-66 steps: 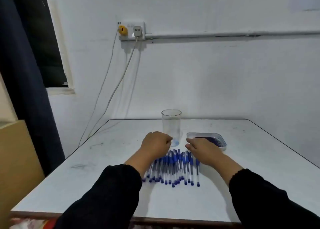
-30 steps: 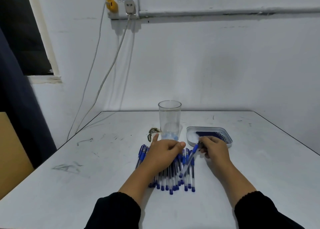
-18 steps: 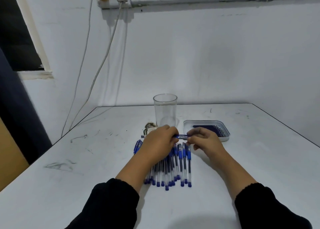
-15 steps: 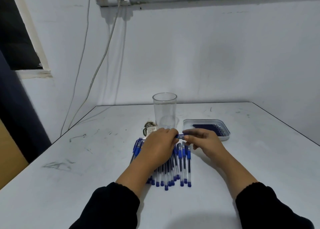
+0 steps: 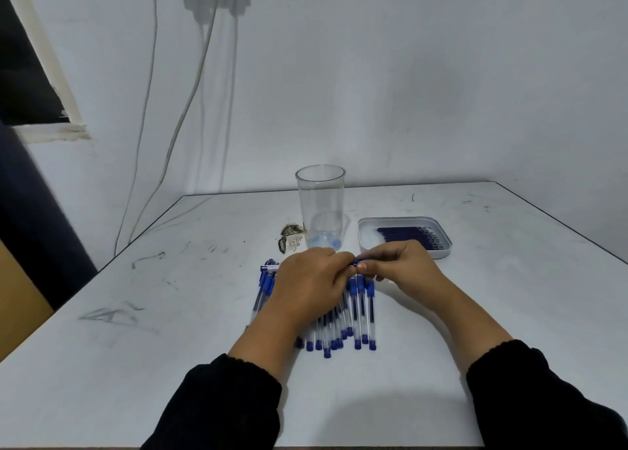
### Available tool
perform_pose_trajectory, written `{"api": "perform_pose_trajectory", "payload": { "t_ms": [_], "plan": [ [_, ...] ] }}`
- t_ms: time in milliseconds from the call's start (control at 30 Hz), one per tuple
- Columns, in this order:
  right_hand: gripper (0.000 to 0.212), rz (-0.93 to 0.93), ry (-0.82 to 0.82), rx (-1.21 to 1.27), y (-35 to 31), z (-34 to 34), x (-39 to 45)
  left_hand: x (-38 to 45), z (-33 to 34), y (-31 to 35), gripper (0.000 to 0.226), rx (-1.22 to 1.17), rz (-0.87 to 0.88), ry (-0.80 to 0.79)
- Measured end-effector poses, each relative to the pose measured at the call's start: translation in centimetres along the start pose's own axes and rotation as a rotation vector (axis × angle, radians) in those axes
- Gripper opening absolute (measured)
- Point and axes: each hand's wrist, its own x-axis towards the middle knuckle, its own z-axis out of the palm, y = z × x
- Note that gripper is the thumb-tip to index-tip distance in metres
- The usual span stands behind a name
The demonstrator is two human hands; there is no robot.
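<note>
On my feed I see a white wall with two cables hanging down it and a dark window opening at 10 o'clock. Below it is a white, scuffed bench.

In the head view, both hands meet over the middle of the bench. My left hand is curled around a blue pen held crosswise, and one end of the pen sticks out at 9 o'clock past the knuckles. My right hand pinches the other end of that pen between thumb and fingertips, so both hands are clenched on the same pen. A short blue piece shows where they meet. I can't tell whether the cap is on or off there.

Under the hands, a row of blue-capped pens lies side by side on the bench, tails pointing toward 6 o'clock. The left hand and wrist cover part of the row.

From the hands, a clear plastic cup stands upright at 12 o'clock. A small scorched patch marks the bench just beside the cup at its 9 o'clock. At 1 o'clock sits a shallow white tray holding dark blue sticks, close to the right hand's fingers. Black sleeves cover both forearms.
</note>
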Motion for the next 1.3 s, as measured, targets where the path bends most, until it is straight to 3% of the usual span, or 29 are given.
{"api": "perform_pose_trajectory", "payload": {
  "t_ms": [400, 533, 700, 867, 1033, 1133, 1200, 1300],
  "plan": [
    [0.009, 0.053, 0.033, -0.111, 0.6, -1.3, 0.2, -0.1, 0.0, -1.3, 0.041, 0.018, 0.008, 0.038],
    [0.006, 0.172, 0.164, -0.199, 1.6, -3.0, -0.4, -0.3, 0.0, -1.9, 0.037, -0.078, -0.113, 0.002],
    [0.003, 0.223, 0.165, -0.484, 2.4, -3.3, -0.1, -0.3, -0.3, -2.0, 0.019, -0.222, -0.277, 0.007],
    [0.009, 0.258, 0.149, -0.550, 2.6, -3.2, 0.0, -0.5, -0.8, -1.4, 0.016, -0.233, -0.200, 0.025],
    [0.011, 0.260, 0.149, -0.575, 2.4, -3.2, -0.1, -0.6, -0.2, -1.9, 0.038, -0.247, -0.143, 0.042],
    [0.012, 0.178, 0.244, -0.531, 2.2, -2.7, -0.3, -0.6, -0.1, -1.9, 0.034, -0.291, -0.185, 0.014],
    [0.006, 0.104, 0.302, -0.453, 1.8, -2.0, -0.5, -0.6, -0.1, -1.8, 0.031, -0.270, -0.121, 0.029],
    [0.018, 0.124, 0.223, -0.445, 1.4, -1.3, -0.7, -0.6, 0.0, -2.0, 0.031, -0.180, -0.033, 0.066]
  ]
}}
